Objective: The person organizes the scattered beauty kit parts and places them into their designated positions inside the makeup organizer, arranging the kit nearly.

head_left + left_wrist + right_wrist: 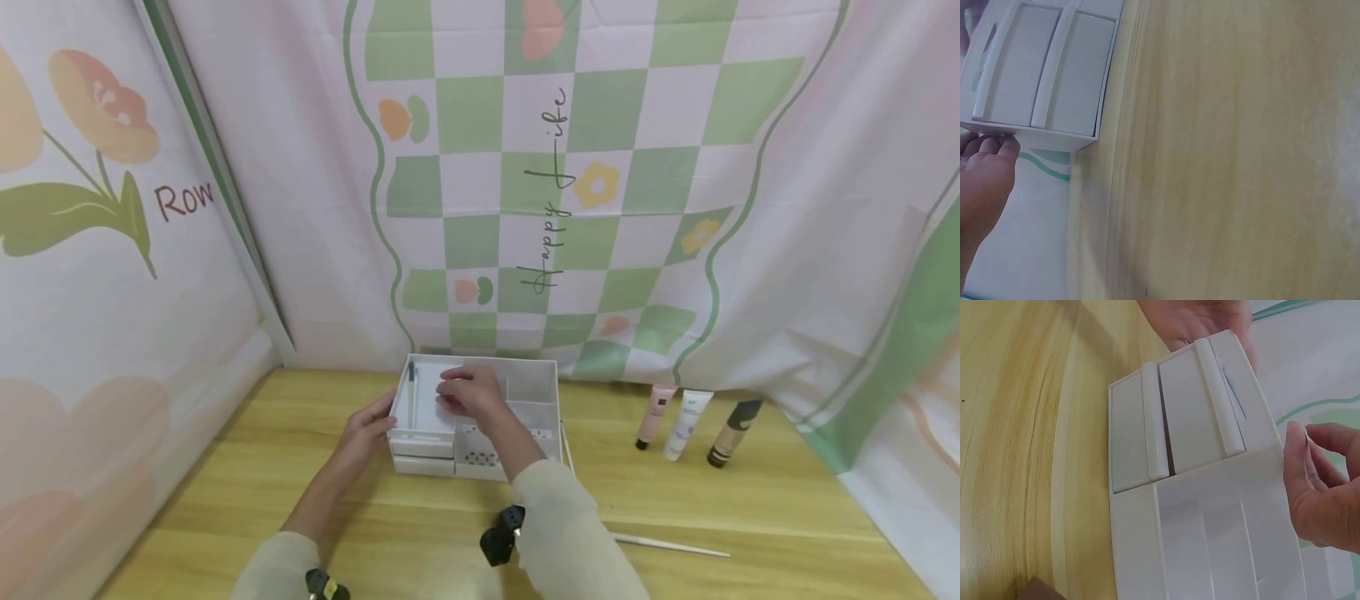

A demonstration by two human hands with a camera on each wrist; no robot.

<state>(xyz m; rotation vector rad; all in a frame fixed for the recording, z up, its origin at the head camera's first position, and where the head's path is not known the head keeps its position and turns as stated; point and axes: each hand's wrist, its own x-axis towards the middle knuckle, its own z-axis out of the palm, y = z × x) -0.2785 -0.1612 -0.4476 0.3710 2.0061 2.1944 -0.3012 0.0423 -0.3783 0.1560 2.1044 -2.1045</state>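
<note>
A white desktop storage box (532, 383) with two small drawers (423, 457) at its front left stands against the back curtain. In its upper left section lies a slim pen-like stick (411, 392) with a dark end. My left hand (363, 429) rests against the box's left side, and the left wrist view shows its fingertips touching that wall. Above the open top, my right hand (468, 392) hovers with thumb and fingers loosely bent. Nothing shows clearly between those fingers in the right wrist view.
Right of the box stand or lean a pink tube (657, 417), a white tube (687, 425) and a beige tube with dark ends (735, 433). A thin white tapered stick (675, 546) lies on the wooden table (787, 517). Patterned curtains enclose the back and sides.
</note>
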